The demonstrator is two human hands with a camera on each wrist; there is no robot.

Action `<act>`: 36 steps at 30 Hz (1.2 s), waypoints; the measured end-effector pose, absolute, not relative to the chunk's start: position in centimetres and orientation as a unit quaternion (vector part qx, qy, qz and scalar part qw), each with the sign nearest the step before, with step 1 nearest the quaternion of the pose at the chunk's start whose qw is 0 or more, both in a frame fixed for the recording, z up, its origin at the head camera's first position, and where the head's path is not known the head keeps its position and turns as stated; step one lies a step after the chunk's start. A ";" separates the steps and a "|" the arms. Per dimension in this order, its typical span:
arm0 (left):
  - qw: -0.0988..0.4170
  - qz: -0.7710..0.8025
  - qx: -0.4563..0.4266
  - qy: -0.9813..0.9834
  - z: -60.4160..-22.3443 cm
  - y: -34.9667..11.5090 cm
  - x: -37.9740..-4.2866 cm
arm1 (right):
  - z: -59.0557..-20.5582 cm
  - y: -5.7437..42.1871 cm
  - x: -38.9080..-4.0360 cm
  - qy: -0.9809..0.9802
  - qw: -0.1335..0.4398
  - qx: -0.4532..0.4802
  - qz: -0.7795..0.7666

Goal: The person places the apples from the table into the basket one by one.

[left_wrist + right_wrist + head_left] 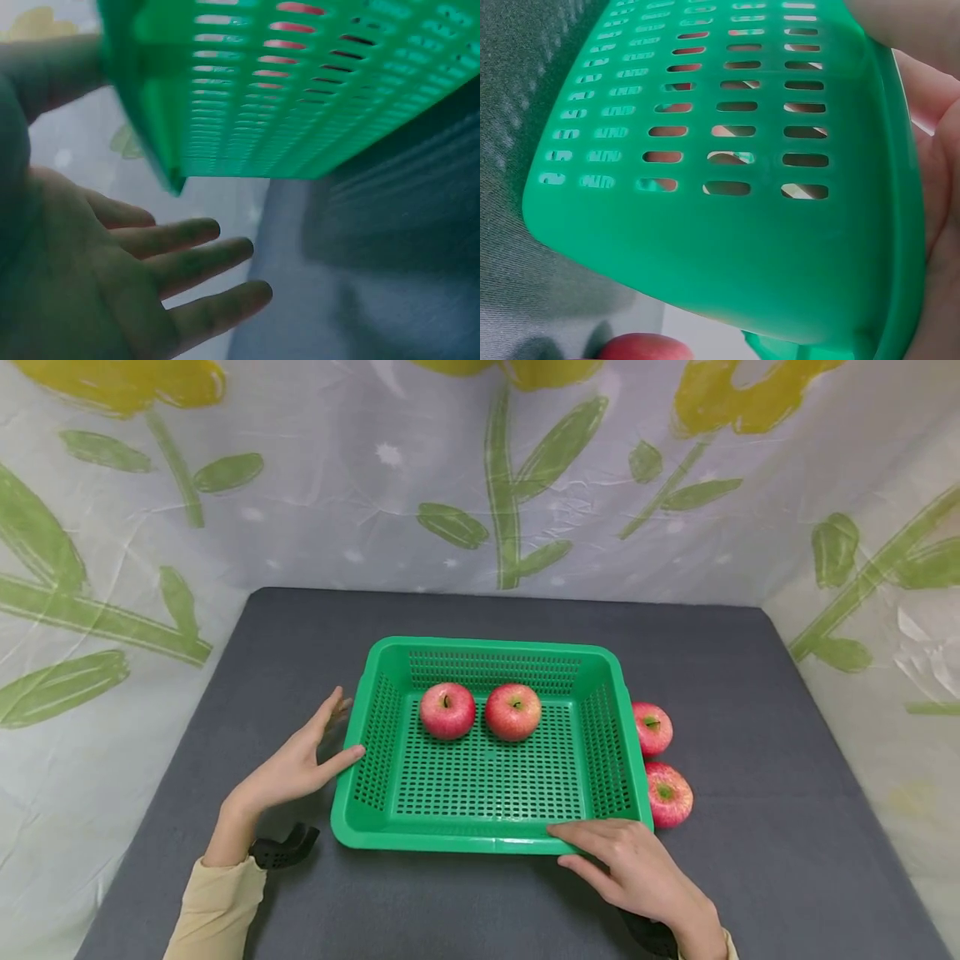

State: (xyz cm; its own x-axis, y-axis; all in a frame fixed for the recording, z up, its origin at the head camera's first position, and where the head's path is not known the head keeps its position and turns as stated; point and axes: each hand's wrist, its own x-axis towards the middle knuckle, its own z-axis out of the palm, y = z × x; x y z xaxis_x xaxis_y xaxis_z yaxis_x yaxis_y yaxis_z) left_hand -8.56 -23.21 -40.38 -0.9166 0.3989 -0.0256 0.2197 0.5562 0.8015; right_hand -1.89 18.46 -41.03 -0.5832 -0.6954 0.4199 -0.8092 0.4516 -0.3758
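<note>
A green plastic basket (491, 843) with slotted walls and floor sits on the dark table. Two red apples (447, 711) lie side by side inside it, toward the back. My left hand (296, 760) is at the basket's left side, its thumb touching the rim and its other fingers extended apart from the wall. The left wrist view shows this hand's spread fingers (202, 270) below the rim. At the front right corner my right hand (637, 868) grips the rim, fingers over the top and thumb along the outer wall (705, 232).
Two more apples (668, 795) sit outside the basket, close against its right wall, one behind the other. The dark cloth-covered table (420, 902) extends around the basket. Behind it and at both sides hangs a pale curtain (315, 510) with yellow flowers and green leaves.
</note>
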 end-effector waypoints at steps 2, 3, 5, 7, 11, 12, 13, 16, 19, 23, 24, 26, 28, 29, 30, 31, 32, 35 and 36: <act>0.104 0.452 0.179 0.868 -41.0 -23.1 -8.6 | -41.1 18.4 -1.9 -0.847 0.105 0.443 0.275; 0.105 0.459 0.179 0.864 -41.3 -23.0 -8.6 | -41.1 18.4 -1.9 -0.848 0.107 0.441 0.275; 0.108 0.473 0.176 0.857 -41.7 -22.8 -8.5 | -41.2 18.4 -1.8 -0.849 0.111 0.440 0.273; 0.109 0.484 0.175 0.850 -42.1 -22.5 -8.5 | -41.3 18.4 -1.8 -0.849 0.114 0.439 0.271; 0.106 0.518 0.187 0.828 -42.5 -22.0 -8.3 | -41.1 18.5 -1.8 -0.845 0.114 0.440 0.281; 0.105 0.527 0.190 0.821 -42.6 -21.8 -8.3 | -41.0 18.6 -1.8 -0.843 0.111 0.439 0.291; 0.103 0.535 0.193 0.816 -42.8 -21.7 -8.3 | -40.9 18.7 -1.8 -0.839 0.109 0.438 0.303; 0.094 0.545 0.200 0.809 -43.1 -21.5 -8.3 | -40.4 19.4 -2.1 -0.827 0.110 0.427 0.348; 0.089 0.550 0.197 0.806 -43.2 -21.4 -8.4 | -39.8 20.7 -2.5 -0.825 0.133 0.397 0.379; 0.090 0.558 0.200 0.800 -43.2 -21.4 -8.5 | -39.1 23.2 -3.0 -0.842 0.173 0.327 0.392; 0.091 0.559 0.199 0.800 -43.1 -21.3 -8.5 | -39.0 23.8 -3.1 -0.852 0.175 0.306 0.387; 0.091 0.558 0.202 0.800 -43.0 -21.3 -8.5 | -38.9 25.1 -3.2 -0.876 0.167 0.263 0.368; 0.090 0.556 0.205 0.800 -43.0 -21.2 -8.4 | -39.0 26.2 -3.3 -0.905 0.136 0.219 0.338; 0.089 0.556 0.206 0.800 -43.0 -21.2 -8.4 | -39.1 26.7 -3.3 -0.918 0.117 0.200 0.321; 0.088 0.557 0.206 0.800 -43.0 -21.2 -8.4 | -39.3 27.1 -3.3 -0.929 0.098 0.186 0.306; 0.086 0.558 0.207 0.799 -43.1 -21.2 -8.4 | -39.5 27.4 -3.3 -0.936 0.080 0.175 0.294; 0.086 0.560 0.207 0.798 -43.1 -21.3 -8.4 | -39.7 27.6 -3.4 -0.942 0.064 0.166 0.286; 0.082 0.563 0.210 0.795 -43.2 -21.3 -8.4 | -40.5 28.0 -3.6 -0.949 0.030 0.150 0.276; 0.082 0.564 0.210 0.794 -43.2 -21.3 -8.4 | -40.8 28.1 -3.6 -0.949 0.023 0.149 0.276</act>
State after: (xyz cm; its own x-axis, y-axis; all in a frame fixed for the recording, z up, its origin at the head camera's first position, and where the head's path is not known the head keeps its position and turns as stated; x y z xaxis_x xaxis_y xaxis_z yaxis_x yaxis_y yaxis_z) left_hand -8.41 -21.30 -43.20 -0.8982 0.4262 0.1074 0.2417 0.2750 0.9306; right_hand -3.64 28.08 -40.79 -0.9546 -0.2705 0.1250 -0.2954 0.8036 -0.5167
